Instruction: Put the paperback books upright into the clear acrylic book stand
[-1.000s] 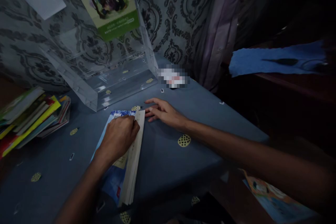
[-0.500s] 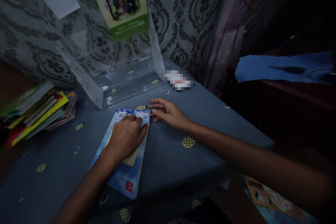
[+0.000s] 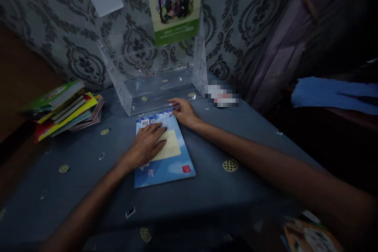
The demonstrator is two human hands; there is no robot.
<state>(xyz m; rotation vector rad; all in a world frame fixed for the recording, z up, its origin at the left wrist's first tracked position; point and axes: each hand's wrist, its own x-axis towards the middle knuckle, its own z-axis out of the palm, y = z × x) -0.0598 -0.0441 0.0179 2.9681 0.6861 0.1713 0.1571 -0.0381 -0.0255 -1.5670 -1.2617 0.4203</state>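
A thin blue book [image 3: 169, 167] with a pale yellow panel and a red mark near its lower right corner lies flat on the table. My left hand [image 3: 147, 141] rests on its upper left part with the fingers spread, covering some of the panel. Beside the book's top right corner, my right hand [image 3: 186, 113] has its fingers stretched out to the left. Its fingertips are at the corner, and whether they press on it is hard to see. Just behind stands a clear plastic rack [image 3: 126, 98].
A green picture book [image 3: 174, 33] stands upright at the rack's back. To the left is a leaning pile of books [image 3: 71, 106]. A blurred white item [image 3: 221, 95] lies right of the rack. Blue cloth [image 3: 333, 93] hangs at the right, and a colourful book [image 3: 313, 236] sits below the table edge.
The book has turned from slanting left to nearly square with the rack. My left hand's fingers have spread from a curled pose. The view has shifted left.
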